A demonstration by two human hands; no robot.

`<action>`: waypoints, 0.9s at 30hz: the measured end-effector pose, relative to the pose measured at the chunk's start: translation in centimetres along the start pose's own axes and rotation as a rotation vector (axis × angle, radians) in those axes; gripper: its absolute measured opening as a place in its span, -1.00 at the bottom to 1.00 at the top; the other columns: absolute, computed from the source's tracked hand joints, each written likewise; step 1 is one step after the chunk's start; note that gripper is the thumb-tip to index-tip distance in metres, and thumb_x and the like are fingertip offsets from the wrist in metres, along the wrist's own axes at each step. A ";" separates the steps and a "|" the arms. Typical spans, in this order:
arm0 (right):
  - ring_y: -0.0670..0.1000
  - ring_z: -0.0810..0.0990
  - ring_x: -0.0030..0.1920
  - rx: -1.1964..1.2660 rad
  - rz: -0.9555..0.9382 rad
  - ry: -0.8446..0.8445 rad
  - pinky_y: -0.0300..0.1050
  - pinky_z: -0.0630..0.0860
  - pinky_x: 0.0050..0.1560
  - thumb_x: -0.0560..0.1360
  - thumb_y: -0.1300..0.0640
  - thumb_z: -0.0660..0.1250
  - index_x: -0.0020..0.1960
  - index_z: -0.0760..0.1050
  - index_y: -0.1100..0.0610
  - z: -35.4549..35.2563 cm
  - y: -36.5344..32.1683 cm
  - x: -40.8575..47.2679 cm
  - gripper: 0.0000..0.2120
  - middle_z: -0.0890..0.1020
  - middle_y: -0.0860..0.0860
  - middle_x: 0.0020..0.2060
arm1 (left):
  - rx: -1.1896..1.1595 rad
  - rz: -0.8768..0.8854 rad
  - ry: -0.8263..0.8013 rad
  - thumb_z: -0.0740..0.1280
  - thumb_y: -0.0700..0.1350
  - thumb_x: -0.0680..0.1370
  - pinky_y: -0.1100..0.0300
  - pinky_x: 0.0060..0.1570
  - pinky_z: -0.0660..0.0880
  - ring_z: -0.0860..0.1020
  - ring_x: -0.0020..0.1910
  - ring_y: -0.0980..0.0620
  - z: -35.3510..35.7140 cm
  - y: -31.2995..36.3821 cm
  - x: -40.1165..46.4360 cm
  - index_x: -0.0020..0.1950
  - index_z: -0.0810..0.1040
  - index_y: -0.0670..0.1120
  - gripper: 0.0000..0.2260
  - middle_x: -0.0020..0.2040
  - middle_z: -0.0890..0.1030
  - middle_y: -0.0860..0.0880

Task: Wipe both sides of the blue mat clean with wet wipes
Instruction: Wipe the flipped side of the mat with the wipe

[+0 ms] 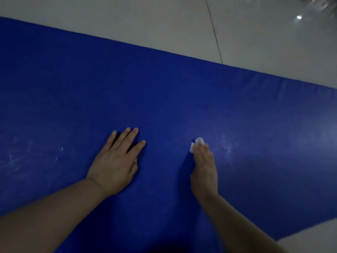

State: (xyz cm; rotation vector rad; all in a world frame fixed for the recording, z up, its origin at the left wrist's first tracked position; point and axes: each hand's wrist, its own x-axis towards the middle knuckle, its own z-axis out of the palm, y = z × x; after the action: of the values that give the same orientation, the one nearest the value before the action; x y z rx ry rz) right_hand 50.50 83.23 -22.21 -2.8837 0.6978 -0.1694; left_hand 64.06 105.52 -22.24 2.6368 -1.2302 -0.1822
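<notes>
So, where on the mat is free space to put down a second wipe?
The blue mat is bare between its far edge and both hands. Only the left hand and the right hand, pressing the wet wipe, occupy the near middle.

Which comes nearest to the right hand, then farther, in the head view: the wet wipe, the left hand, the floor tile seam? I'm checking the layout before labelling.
From the right hand, on the blue mat:
1. Wet wipe, under its fingertips.
2. Left hand, flat on the mat to its left.
3. Floor tile seam, beyond the mat's far edge.
</notes>
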 end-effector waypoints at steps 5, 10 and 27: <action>0.15 -0.02 0.53 0.008 -0.495 -0.209 0.00 -0.02 0.51 0.48 0.34 0.01 0.53 -0.10 0.25 1.5 -7.0 -6.1 -0.36 0.04 0.21 0.52 | -0.045 0.018 0.029 0.03 -0.07 0.54 -0.09 0.44 0.07 0.31 0.43 -0.18 -0.6 0.7 -0.6 0.34 0.50 -0.16 -0.54 0.45 0.34 -0.23; 0.03 0.16 0.47 0.057 -0.161 -0.086 -0.09 0.01 0.48 0.19 0.59 0.28 0.46 0.19 0.24 0.4 -1.6 -3.6 -0.13 0.30 0.10 0.45 | -0.093 0.015 0.018 0.04 -0.09 0.53 -0.09 0.45 0.03 0.26 0.47 -0.18 -0.7 2.8 -2.0 0.37 0.48 -0.13 -0.54 0.49 0.28 -0.22; 0.06 0.05 0.53 0.095 0.038 -0.074 -0.06 -0.05 0.51 0.39 0.39 -0.07 0.52 0.09 0.14 0.1 2.8 -1.9 -0.31 0.14 -0.01 0.52 | 0.034 0.030 -0.084 0.11 -0.01 0.48 -0.12 0.44 0.06 0.18 0.50 -0.17 1.2 3.9 -2.6 0.46 0.28 -0.05 -0.47 0.52 0.20 -0.21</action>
State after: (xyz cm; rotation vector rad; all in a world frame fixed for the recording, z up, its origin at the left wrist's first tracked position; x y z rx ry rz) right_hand 47.53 81.65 -22.96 -2.7690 0.7108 -0.0883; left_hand 59.25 104.94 -22.40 2.6625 -1.3097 -0.2721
